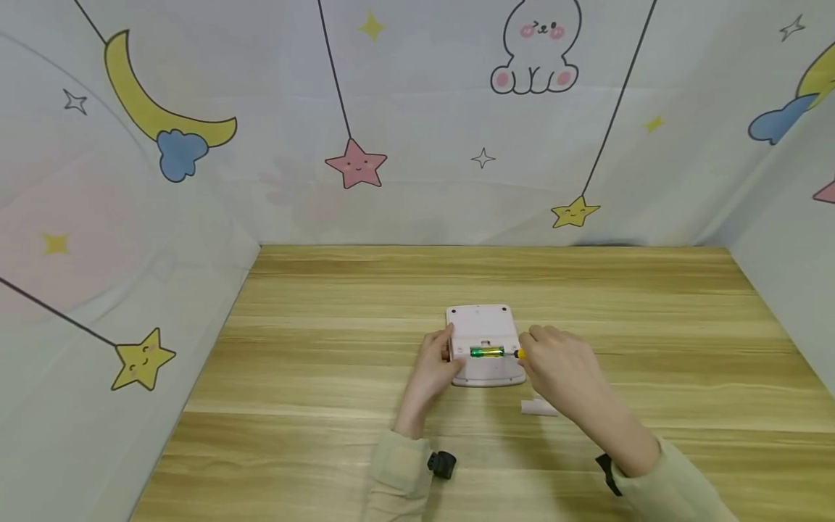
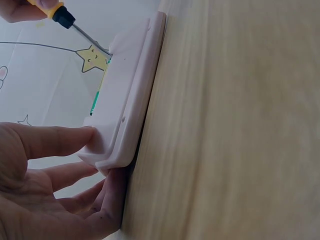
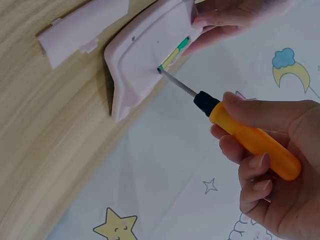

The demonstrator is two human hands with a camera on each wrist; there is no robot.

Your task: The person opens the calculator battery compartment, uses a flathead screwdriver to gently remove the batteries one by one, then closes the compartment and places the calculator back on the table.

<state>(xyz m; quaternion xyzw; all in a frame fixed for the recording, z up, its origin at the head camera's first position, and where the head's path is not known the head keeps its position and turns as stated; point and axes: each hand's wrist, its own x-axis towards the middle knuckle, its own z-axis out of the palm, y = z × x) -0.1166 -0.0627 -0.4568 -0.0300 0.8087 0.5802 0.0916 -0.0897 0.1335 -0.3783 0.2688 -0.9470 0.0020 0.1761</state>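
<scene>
A pale pink calculator (image 1: 479,325) lies back side up on the table. In its open battery slot sits a green and gold battery (image 1: 486,352). My left hand (image 1: 433,365) grips the calculator's left edge, thumb (image 2: 62,140) on the back and fingers at the side and underneath. My right hand (image 1: 562,364) holds a screwdriver (image 3: 255,142) with a yellow handle and black collar. Its metal tip meets the right end of the battery slot, as the right wrist view shows.
A pale pink battery cover (image 1: 538,407) with small tabs lies on the wooden table (image 1: 313,377), just below the calculator's right corner. White fabric (image 1: 417,210) printed with stars and moons hangs behind the table and along its sides.
</scene>
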